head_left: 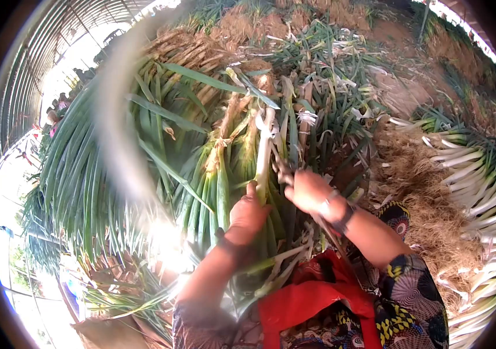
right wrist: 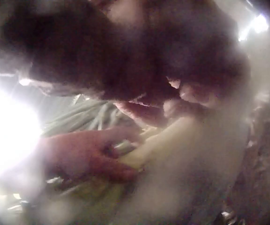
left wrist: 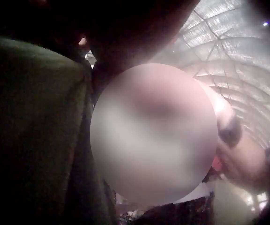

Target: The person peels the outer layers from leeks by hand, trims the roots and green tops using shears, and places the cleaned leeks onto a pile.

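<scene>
Leek stalk [head_left: 263,152] stands gripped in left hand [head_left: 246,214], right hand [head_left: 308,191] pinching it just beside

Colours from my end. The held stalk [head_left: 264,152] has a white shaft going yellow-green lower down, and it reads pale cream in the right wrist view. The onion pile [head_left: 85,168] behind it is deep green, with tan-brown root tufts [head_left: 236,26] along the top. The peeled stalks [head_left: 480,174] on the right are clean white with green ends. The ground litter [head_left: 428,203] is straw brown. The lap cloth [head_left: 312,296] is plain red. The sleeve [head_left: 410,291] is a print of blue-black with yellow blocks and white fan swirls. The wrist strap [head_left: 345,218] is black. I see the roof [left wrist: 247,42] as a pale grey grid.
</scene>
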A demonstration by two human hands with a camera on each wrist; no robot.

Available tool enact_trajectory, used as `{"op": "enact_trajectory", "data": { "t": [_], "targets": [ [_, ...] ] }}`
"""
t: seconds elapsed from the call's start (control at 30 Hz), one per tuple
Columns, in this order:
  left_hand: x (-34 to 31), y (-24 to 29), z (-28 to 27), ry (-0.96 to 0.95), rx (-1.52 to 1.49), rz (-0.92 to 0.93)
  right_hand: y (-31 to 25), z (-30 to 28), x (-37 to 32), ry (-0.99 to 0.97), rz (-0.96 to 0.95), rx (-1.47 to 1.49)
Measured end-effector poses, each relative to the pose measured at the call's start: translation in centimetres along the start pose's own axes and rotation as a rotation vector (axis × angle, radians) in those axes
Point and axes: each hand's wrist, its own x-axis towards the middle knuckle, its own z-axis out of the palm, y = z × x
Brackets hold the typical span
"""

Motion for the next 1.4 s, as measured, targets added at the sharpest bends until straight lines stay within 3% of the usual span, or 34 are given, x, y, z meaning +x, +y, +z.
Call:
{"op": "enact_trajectory", "data": {
  "t": [0.1,0.2,0.23,0.27,0.37,0.47,0.5,0.53,0.6,0.67,0.7,0.73,0.8,0.87,0.9,0.93,1.0,1.07,1.1,1.2,1.27,1.33,1.4],
  "targets": [
    [-0.7,-0.2,-0.2,0.014,-0.115,0.043,2.4,1.4,5.3,0.097,0.162,-0.096],
    [-0.7,-1.4,-0.5,0.033,-0.291,0.103,2.6,3.1,2.2,0.191,0.047,-0.022],
    [-0.6,-1.8,-0.4,0.034,-0.358,0.122,0.4,1.3,-0.7,0.192,0.024,-0.077],
    [-0.3,-2.2,-0.2,0.006,-0.461,0.113,1.4,2.1,-1.7,0.136,0.065,-0.028],
    [0.7,-3.6,0.9,-0.1,-0.77,0.068,1.8,2.6,-3.6,0.106,-0.046,-0.009],
    [0.7,-3.5,0.7,-0.118,-0.67,0.014,1.5,1.0,0.4,0.162,-0.189,-0.039],
    [0.6,-3.1,0.4,-0.105,-0.619,0.035,1.4,0.4,2.9,0.08,0.072,-0.021],
    [0.3,-2.7,0.0,-0.089,-0.572,0.053,3.0,1.0,5.4,0.179,0.027,-0.141],
    [0.4,-2.8,-0.1,-0.056,-0.534,0.073,3.5,1.7,7.2,0.243,0.223,-0.02],
    [0.9,-3.7,1.2,-0.048,-0.561,0.081,2.4,1.7,3.8,0.144,-0.038,-0.132],
    [1.1,-3.9,1.3,-0.029,-0.455,0.064,1.2,0.8,1.8,0.05,-0.065,-0.065],
    [1.3,-3.9,1.3,-0.024,-0.45,0.065,1.4,1.3,1.1,0.122,-0.221,0.04],
    [1.0,-3.9,1.4,-0.026,-0.432,0.06,1.8,1.1,1.6,0.082,-0.172,-0.139],
    [0.9,-3.3,1.2,-0.027,-0.372,0.036,3.6,1.4,5.4,0.093,-0.082,-0.091],
    [0.9,-2.9,1.2,-0.025,-0.345,0.027,5.0,2.1,7.3,0.21,-0.075,-0.107],
    [0.8,-2.7,1.1,-0.034,-0.336,0.017,4.8,1.2,8.1,0.173,0.094,-0.126],
    [0.8,-2.7,0.9,-0.056,-0.313,-0.009,3.3,-0.4,6.0,0.033,0.028,-0.132],
    [0.8,-2.9,1.5,-0.036,-0.307,-0.01,1.5,-0.3,2.9,0.066,-0.045,-0.115],
    [1.1,-2.8,1.6,-0.016,-0.307,-0.011,5.1,3.2,4.7,0.173,-0.085,-0.177],
    [0.6,-2.0,0.8,-0.02,-0.261,0.001,4.9,0.0,6.3,0.084,0.196,0.028],
    [0.3,-1.7,-0.2,-0.095,-0.233,-0.008,4.7,0.6,4.6,0.18,0.046,-0.022],
    [0.0,-1.0,-0.8,-0.084,-0.21,0.008,4.9,1.9,3.2,0.099,0.061,-0.092],
    [0.5,-0.6,-2.1,-0.164,-0.081,0.086,7.4,3.2,3.3,0.138,0.213,-0.006]
  ]
}}
